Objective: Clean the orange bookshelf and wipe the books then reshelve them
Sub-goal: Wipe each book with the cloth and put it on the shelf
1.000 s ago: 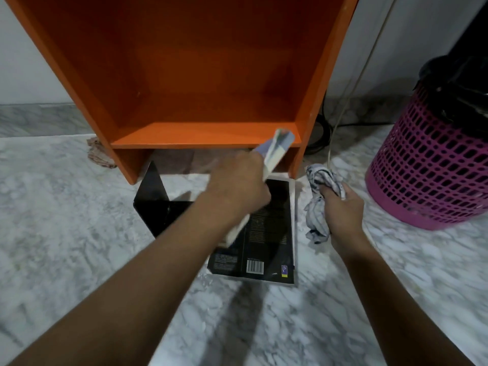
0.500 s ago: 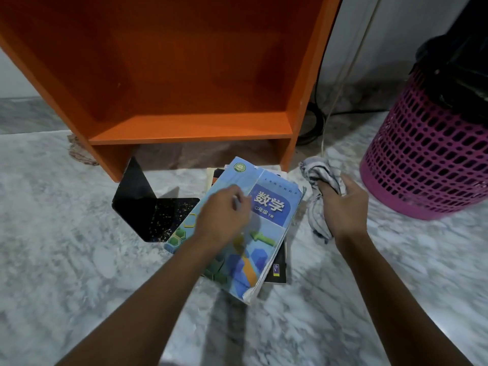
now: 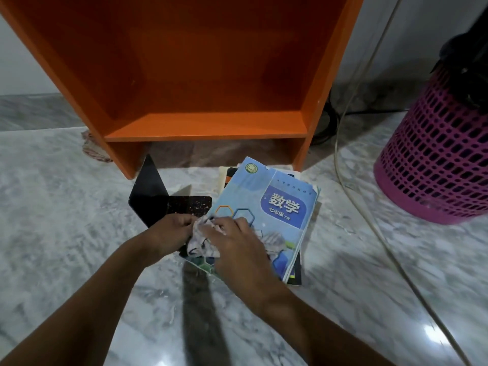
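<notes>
The orange bookshelf (image 3: 206, 128) stands on the marble floor with nothing on its bottom shelf. In front of it a light blue textbook (image 3: 266, 207) lies face up on top of a small stack of books (image 3: 295, 276). My right hand (image 3: 235, 247) presses a striped grey cloth (image 3: 202, 244) onto the blue book's near left corner. My left hand (image 3: 169, 233) holds the book's left edge and touches the cloth there.
A black metal bookend (image 3: 158, 199) stands left of the stack. A pink perforated basket (image 3: 438, 165) with a black bag stands at the right. A pale cable (image 3: 369, 207) runs along the floor between basket and books. A rag (image 3: 92, 149) lies behind the shelf's left leg.
My left hand brought the blue book down flat onto the stack and slid to its left edge. My right hand carried the cloth from the right of the stack onto the cover.
</notes>
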